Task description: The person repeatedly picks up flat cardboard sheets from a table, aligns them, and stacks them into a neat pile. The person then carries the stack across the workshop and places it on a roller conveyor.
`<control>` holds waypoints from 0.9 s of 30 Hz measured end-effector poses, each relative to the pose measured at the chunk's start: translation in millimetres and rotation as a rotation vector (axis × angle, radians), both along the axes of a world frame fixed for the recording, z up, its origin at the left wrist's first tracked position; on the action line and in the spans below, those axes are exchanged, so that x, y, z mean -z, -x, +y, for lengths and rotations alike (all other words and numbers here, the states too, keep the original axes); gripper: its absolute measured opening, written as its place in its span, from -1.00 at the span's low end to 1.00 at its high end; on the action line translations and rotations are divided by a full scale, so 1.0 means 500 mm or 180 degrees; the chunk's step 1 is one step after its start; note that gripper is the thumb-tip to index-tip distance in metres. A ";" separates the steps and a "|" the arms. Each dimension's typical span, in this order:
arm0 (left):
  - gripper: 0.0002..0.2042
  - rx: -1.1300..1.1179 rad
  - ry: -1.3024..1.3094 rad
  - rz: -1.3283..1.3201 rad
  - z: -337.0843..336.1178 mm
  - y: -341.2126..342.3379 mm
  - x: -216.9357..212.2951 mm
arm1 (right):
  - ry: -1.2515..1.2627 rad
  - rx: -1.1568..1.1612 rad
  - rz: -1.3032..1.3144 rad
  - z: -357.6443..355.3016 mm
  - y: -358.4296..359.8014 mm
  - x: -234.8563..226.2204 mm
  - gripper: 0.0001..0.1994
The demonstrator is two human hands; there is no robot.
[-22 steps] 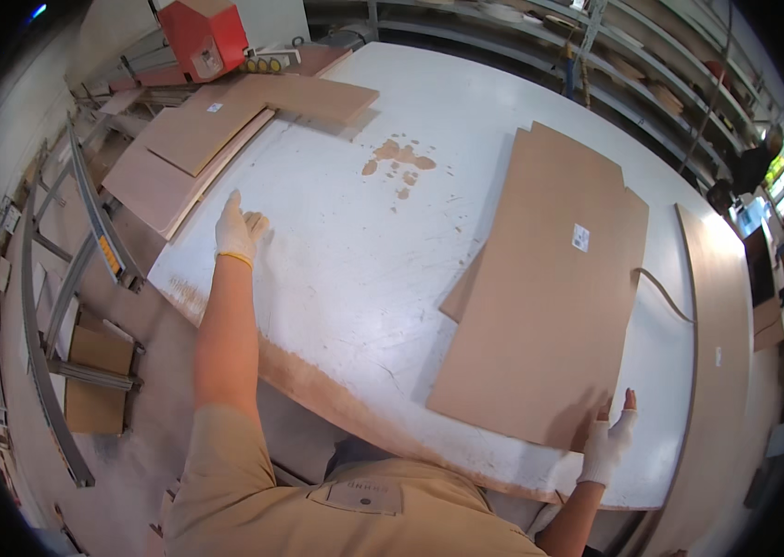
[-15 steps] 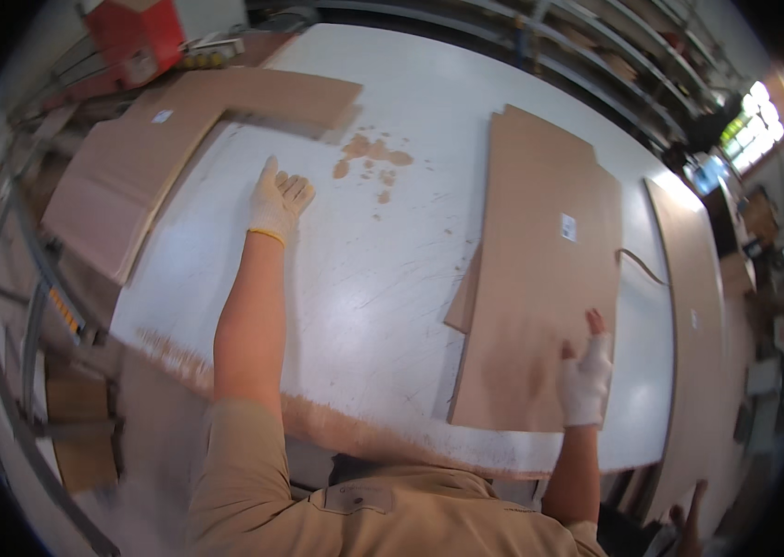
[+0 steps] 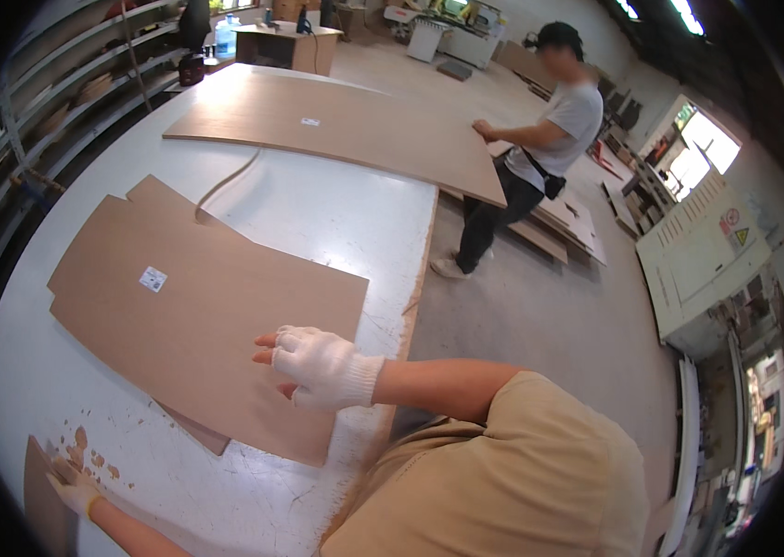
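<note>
My right hand point(image 3: 318, 369), in a white glove with bare fingertips, is over the near end of a brown board point(image 3: 216, 306) with a notched outline and a small white label. Its fingers are apart and nothing is in them. At the lower left, my left hand point(image 3: 77, 489), gloved with a yellow cuff edge, lies with fingers stretched out at the edge of another brown board point(image 3: 44, 501), partly cut off by the view's rim. A smaller brown piece point(image 3: 192, 429) sticks out from under the notched board.
A person point(image 3: 559, 121) stands beyond the white table point(image 3: 271, 209), hands at the end of a long board point(image 3: 346, 121). A thin curved strip point(image 3: 225, 184) lies between boards. Shelves point(image 3: 86, 74) line the left, and a pale cabinet point(image 3: 707, 251) stands right.
The view has swung to the right, bringing the other person and long board into sight. My left hand is now at the other board's edge; my right hand remains over the notched board.
</note>
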State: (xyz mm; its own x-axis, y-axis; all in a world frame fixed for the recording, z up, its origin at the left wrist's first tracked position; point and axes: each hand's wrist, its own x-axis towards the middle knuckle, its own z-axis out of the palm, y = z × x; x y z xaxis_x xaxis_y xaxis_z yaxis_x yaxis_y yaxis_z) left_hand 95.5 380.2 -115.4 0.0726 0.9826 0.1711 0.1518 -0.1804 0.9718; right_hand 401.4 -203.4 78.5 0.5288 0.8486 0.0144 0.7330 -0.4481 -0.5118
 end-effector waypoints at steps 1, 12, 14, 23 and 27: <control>-0.46 0.0139 -0.0337 -0.0095 0.015 0.034 0.016 | -0.0098 -0.0133 -0.0037 0.005 -0.001 0.008 -0.50; -0.69 -0.0840 0.0263 -0.2800 -0.571 0.140 -0.033 | 0.0352 -0.1371 0.1790 0.284 0.004 -0.101 -0.51; -0.65 -0.0461 0.0304 -0.1999 -0.639 0.167 0.019 | 0.0456 -0.1783 0.1334 0.488 -0.013 0.068 -0.43; -0.67 -0.1137 0.0852 -0.3046 -1.163 0.051 -0.186 | 0.2074 -0.2147 0.4579 0.561 0.321 0.084 -0.45; -0.63 -0.0691 0.1163 -0.3130 -1.296 -0.040 -0.216 | 0.1959 -0.2975 0.3100 0.542 0.422 0.127 -0.64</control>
